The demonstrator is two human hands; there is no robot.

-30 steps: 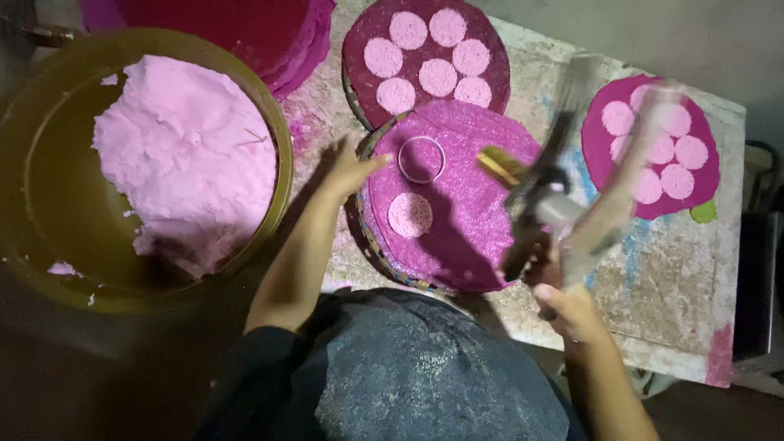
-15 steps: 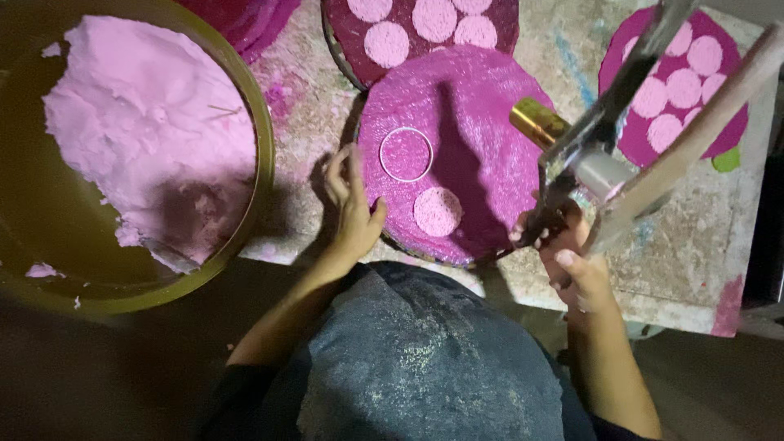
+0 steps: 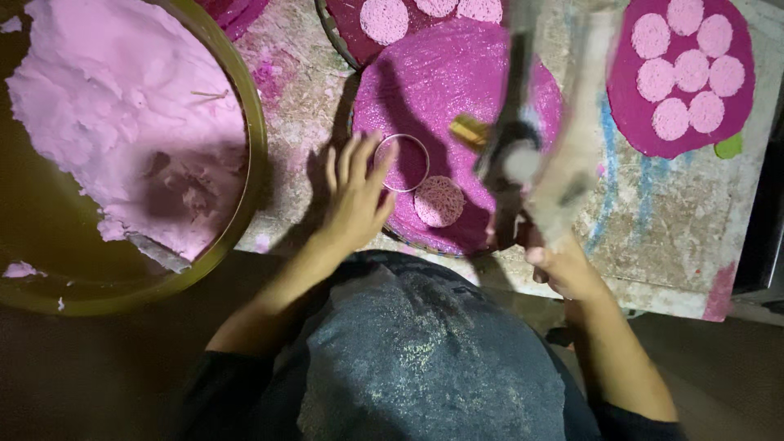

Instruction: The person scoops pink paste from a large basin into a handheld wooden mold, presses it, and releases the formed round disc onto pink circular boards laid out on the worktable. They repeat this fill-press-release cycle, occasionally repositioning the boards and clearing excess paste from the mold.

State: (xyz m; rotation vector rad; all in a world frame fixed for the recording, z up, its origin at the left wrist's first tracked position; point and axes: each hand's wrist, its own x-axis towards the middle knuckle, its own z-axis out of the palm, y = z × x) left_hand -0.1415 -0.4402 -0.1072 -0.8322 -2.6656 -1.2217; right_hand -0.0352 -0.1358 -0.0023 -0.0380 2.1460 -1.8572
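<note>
Left hand [image 3: 355, 196], fingers spread, touches the ring [image 3: 402, 162] on the mat [image 3: 457, 90], centre frame. Right hand [image 3: 563, 265] grips a blurred press [image 3: 531, 139] over the mat's right edge.

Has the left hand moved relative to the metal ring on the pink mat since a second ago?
Yes. The left hand has come closer to the metal ring: earlier it lay at the mat's left edge, apart from the ring; now its fingertips touch the ring's left rim.
</note>
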